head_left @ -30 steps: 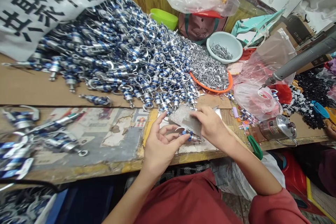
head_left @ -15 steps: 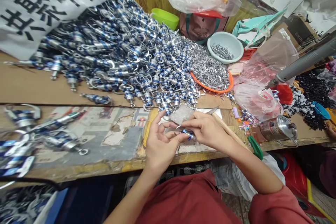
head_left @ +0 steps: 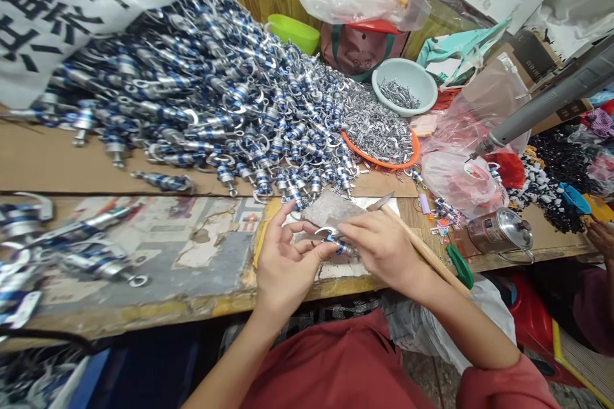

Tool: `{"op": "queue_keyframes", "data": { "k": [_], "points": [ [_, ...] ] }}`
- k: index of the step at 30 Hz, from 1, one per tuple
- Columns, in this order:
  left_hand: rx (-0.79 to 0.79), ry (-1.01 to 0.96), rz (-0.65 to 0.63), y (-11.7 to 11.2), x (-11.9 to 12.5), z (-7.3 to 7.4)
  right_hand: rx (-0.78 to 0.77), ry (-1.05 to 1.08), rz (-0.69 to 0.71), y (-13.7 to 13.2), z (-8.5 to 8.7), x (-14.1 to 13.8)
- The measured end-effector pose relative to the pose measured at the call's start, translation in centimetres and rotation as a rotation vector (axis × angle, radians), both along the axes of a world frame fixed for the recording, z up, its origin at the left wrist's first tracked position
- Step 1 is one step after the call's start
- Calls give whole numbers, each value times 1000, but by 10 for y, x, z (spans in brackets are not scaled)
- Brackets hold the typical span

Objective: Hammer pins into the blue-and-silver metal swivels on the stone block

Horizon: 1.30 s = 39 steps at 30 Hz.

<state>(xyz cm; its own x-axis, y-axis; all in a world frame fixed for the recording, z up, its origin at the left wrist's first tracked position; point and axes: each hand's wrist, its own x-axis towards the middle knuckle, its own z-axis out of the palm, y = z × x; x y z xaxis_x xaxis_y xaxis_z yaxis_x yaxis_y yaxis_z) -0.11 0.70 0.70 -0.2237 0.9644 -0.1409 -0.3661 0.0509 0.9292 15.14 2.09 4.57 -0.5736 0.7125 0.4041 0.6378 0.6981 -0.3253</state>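
Observation:
My left hand (head_left: pixel 284 262) and my right hand (head_left: pixel 378 244) meet at the table's front edge and pinch one small blue and silver metal clip (head_left: pixel 336 241) between their fingertips. A grey metal block (head_left: pixel 330 209) lies just behind the clip. A knife with a wooden handle (head_left: pixel 422 248) lies under my right wrist, its blade pointing up and left. Beyond my hands spreads a big heap of the same blue and silver clips (head_left: pixel 201 96).
An orange tray of small silver parts (head_left: pixel 384 134) and a pale bowl of pins (head_left: pixel 405 86) stand at the back right. Plastic bags (head_left: pixel 460 172), a steel pot (head_left: pixel 499 230) and a grey power tool (head_left: pixel 547 108) crowd the right. More clips (head_left: pixel 62 249) lie at the left.
My right hand has come off the grey block and closed on the clip together with my left hand. The knife's wooden handle now shows under my right wrist.

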Motion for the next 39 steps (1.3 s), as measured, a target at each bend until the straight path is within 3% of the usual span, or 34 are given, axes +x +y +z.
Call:
{"op": "queue_keyframes", "data": {
  "k": [4,7,13,17,22,29,34,37,39],
  "points": [
    [-19,6,-28,0,0,4,26,-393,16,-1,12,-25],
    [-19,13,-32,1,0,4,-14,-505,-14,4,18,-25],
    [-19,7,-23,2,0,5,-29,-210,21,17,12,11],
    [-16,6,-16,2,1,5,38,-289,87,6,11,17],
    [-81,-48,29,-4,5,-1,89,-376,4,-4,10,8],
    [-177,-312,-111,-14,8,4,91,-365,-9,-4,9,6],
    [-159,-338,-104,-14,9,4,15,-193,-6,2,5,10],
    [-141,-331,-100,-13,9,1,-107,6,8,10,5,11],
    [-136,-323,-101,-12,9,0,-197,27,39,15,7,9]
  ]
}}
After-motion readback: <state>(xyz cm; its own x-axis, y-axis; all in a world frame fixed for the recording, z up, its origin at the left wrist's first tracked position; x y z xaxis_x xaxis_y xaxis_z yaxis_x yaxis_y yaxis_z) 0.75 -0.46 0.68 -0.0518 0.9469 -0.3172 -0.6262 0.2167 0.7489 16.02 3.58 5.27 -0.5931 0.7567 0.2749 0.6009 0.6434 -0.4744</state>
